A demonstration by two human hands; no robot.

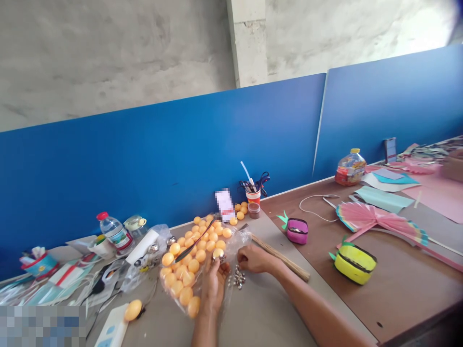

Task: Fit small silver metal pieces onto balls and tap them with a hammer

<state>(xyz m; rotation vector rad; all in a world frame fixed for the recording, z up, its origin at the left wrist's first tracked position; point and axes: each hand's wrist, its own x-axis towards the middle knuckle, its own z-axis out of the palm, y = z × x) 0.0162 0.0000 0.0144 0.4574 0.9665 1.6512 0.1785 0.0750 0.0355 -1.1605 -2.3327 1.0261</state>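
Head view: my left hand (pixel 213 283) curls around one partly silvered ball (pixel 217 252); my right hand (pixel 257 260) bunches beside loose beads (pixel 238 279), any hold unclear; left of both, many plain balls (pixel 193 265) remain.

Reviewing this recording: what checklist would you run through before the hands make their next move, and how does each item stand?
1. Orange ball with a silvery part held in the left hand: ok.
2. Small shiny pieces close to the right hand: ok, in a loose pile.
3. Anything pinched in the right hand: cannot tell, too small to make out.
4. Bagged orange balls uncovered: not ok, a dark slender tool lies across them.
5. Bundle of sticks apart from the pile: ok.
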